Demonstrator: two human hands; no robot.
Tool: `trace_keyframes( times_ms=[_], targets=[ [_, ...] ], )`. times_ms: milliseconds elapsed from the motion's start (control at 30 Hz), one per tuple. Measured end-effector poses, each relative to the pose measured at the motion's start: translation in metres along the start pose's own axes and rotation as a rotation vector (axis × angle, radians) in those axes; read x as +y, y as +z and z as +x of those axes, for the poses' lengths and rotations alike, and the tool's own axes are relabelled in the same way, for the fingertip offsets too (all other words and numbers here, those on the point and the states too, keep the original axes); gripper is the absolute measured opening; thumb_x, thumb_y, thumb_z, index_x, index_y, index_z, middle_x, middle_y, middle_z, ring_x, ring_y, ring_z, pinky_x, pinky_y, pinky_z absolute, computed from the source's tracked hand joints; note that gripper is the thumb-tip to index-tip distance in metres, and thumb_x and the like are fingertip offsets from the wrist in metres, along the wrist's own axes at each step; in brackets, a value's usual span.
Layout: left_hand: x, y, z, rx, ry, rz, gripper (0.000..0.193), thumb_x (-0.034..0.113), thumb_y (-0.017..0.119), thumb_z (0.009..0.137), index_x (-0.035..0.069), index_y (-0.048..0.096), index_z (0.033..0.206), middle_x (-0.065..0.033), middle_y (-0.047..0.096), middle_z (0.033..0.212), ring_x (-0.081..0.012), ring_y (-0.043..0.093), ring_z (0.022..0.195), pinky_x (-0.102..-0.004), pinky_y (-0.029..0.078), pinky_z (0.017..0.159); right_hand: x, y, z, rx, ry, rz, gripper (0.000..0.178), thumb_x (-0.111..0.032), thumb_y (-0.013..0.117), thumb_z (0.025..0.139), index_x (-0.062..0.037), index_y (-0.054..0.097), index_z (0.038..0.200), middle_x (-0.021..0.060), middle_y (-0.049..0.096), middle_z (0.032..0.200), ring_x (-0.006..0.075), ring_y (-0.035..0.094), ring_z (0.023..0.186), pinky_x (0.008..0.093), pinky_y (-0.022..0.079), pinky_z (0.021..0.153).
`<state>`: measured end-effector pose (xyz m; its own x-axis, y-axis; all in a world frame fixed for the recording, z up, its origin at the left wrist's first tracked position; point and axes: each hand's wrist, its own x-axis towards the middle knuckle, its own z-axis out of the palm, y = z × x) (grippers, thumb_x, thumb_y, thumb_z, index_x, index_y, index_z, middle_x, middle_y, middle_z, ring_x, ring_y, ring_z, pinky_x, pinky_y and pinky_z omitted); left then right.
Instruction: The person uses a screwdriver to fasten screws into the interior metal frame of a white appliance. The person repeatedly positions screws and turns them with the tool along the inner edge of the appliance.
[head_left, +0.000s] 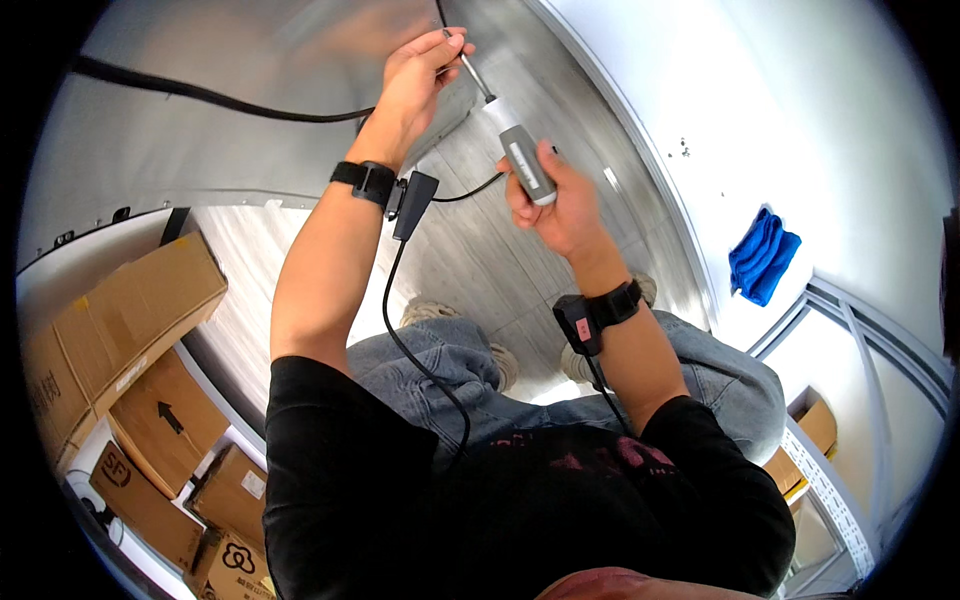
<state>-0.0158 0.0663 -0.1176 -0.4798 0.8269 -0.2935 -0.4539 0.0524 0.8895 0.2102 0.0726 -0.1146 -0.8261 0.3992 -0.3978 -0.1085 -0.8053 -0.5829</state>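
Note:
A screwdriver (525,160) with a thick grey and white handle and a thin metal shaft slants up and to the left in front of me. Its handle is gripped by my right hand (568,205), with the thumb along one side. At the far end of the shaft, my left hand (420,75) pinches with thumb and fingers near the tip. Whether a small piece sits there too is hidden by the fingers. The left hand is close to a shiny grey metal panel (290,60).
A black cable (230,100) crosses the panel toward my left forearm. Cardboard boxes (165,410) are stacked at lower left. On the right, a blue cloth (764,256) lies on a white surface beside a grey metal frame (870,330). Wired black devices are strapped to both wrists.

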Motion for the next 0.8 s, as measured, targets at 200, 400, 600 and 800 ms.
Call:
trace_keyframes(
  times_ms=[200,400,600,800],
  targets=[
    [-0.008,0.009,0.002,0.009,0.005,0.028,0.019,0.014,0.057,0.09,0.004,0.06,0.106,-0.0049,0.064,0.091,-0.0078,0.054,0.075,-0.0224,0.044,0.072,-0.007,-0.02,-0.007,0.249,-0.123,-0.263,0.037,-0.02,0.057,0.088,0.0025,0.051,0.117,0.007,0.058,0.083,0.0085,0.047,0.057,0.0245,0.043,0.052],
    [-0.027,0.036,-0.001,-0.033,-0.061,-0.021,0.024,0.021,0.053,0.093,0.004,0.058,0.108,-0.0062,0.064,0.091,-0.0094,0.055,0.075,-0.0235,0.043,0.071,-0.03,-0.055,-0.014,0.296,-0.207,-0.136,0.042,-0.017,0.056,0.084,0.0046,0.048,0.119,0.0081,0.056,0.079,0.0087,0.046,0.056,0.026,0.041,0.05],
    [-0.052,0.082,0.011,-0.054,-0.034,0.283,0.017,0.015,0.058,0.089,0.003,0.064,0.1,-0.0035,0.065,0.087,-0.0096,0.055,0.072,-0.0239,0.043,0.07,-0.07,-0.079,-0.033,0.308,-0.42,0.116,0.037,-0.012,0.049,0.079,0.0036,0.049,0.113,0.0103,0.056,0.078,0.013,0.048,0.057,0.03,0.042,0.054],
    [-0.116,0.153,0.03,-0.362,0.168,0.8,0.02,0.012,0.065,0.081,0.003,0.065,0.099,-0.0057,0.066,0.087,-0.0131,0.06,0.077,-0.0275,0.048,0.07,-0.081,-0.13,-0.085,0.536,-0.492,-0.085,0.033,0.0,0.052,0.071,-0.0017,0.049,0.104,0.0168,0.061,0.09,0.0167,0.053,0.06,0.0318,0.046,0.058]
  ],
)
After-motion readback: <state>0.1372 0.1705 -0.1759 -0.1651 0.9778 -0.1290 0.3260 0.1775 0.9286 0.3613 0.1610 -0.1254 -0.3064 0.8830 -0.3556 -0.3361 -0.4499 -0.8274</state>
